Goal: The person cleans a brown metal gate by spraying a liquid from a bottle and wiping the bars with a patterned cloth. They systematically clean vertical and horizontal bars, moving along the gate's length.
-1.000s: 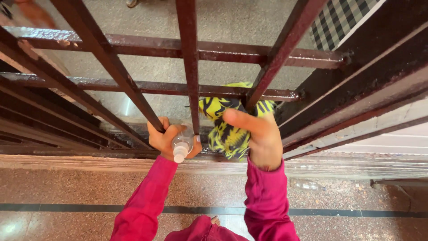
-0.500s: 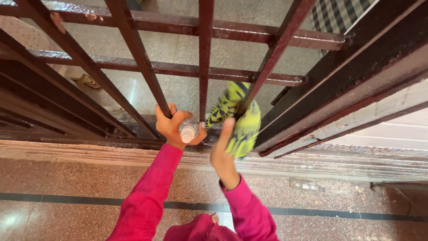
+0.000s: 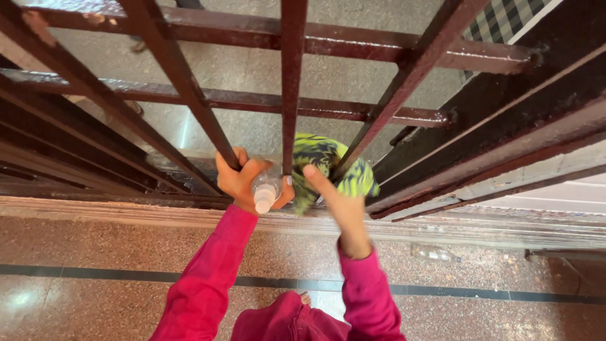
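Note:
My left hand point(image 3: 243, 183) grips a small clear plastic bottle point(image 3: 265, 191) with a white cap, low against a dark red metal grille point(image 3: 290, 76), beside a vertical bar. My right hand point(image 3: 334, 205) holds a bunched yellow-green and black patterned cloth point(image 3: 325, 165) pressed onto the lower part of a slanted bar just right of the bottle. Both arms wear bright pink sleeves.
The grille's horizontal rails point(image 3: 353, 113) look wet and shiny. A stone sill point(image 3: 126, 211) runs under it, above a speckled floor with a dark stripe point(image 3: 505, 295). Another clear bottle point(image 3: 434, 254) lies on the floor at right. A dark frame point(image 3: 524, 120) rises on the right.
My right hand has moved the cloth down and slightly left along the bar, bunching it by the bottle. My left hand stays put with the bottle.

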